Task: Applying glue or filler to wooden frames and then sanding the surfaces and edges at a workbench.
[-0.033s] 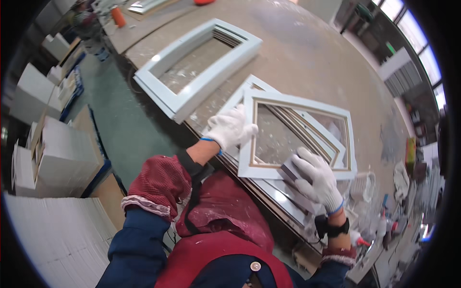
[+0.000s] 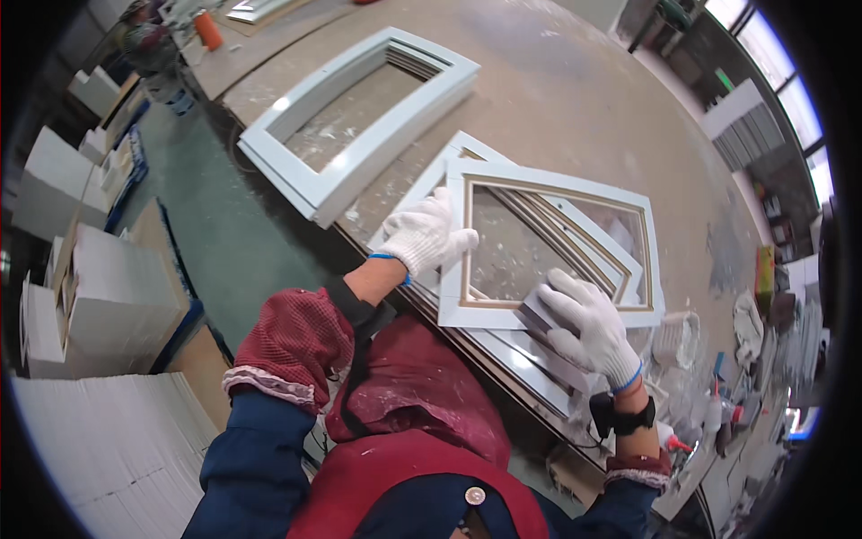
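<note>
In front of me a white rectangular frame (image 2: 456, 283) with a tan inner edge lies on the stack of similar frames (image 2: 525, 359), turned at an angle to them. My left hand (image 2: 418, 235), in a white knit glove, grips its left rail with the thumb over the top. My right hand (image 2: 588, 331), gloved too, is closed around a grey sanding block (image 2: 537, 311) at the near rail, towards the right. The fingers cover most of the block.
Another stack of white frames (image 2: 337, 184) stands at the table's left edge. Far right are a white basket (image 2: 675, 340), a red-tipped bottle (image 2: 672, 438) and a cloth (image 2: 747, 328). White panels (image 2: 117, 449) are piled on the left floor. A person (image 2: 148, 49) stands far left.
The whole view has shifted slightly. Both hands keep their places on the frame, and the sanding block stays at the near rail.
</note>
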